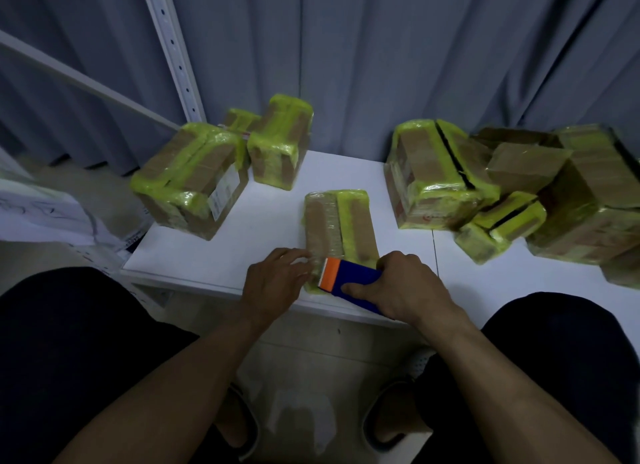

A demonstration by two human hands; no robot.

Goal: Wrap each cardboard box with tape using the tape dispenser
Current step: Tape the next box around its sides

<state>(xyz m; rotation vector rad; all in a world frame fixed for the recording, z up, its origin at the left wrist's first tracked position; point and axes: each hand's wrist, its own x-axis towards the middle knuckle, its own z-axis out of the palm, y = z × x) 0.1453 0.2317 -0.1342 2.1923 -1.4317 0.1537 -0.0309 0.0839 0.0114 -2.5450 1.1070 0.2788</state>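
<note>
Right hand (401, 287) grips the tape dispenser (349, 280) at the near end of the flat cardboard box (341, 221) on the bench (270, 221); left hand (273, 283), fingers extended, steadies it. Wrapping judged partial; taped boxes (194, 179) flank it.

The right hand (401, 287) covers the rear of the tape dispenser (349, 279).

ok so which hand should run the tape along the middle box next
Right. The right hand grips the tape dispenser at the near end of the box; the left hand touches its near edge, probably better placed for steadying.
</note>
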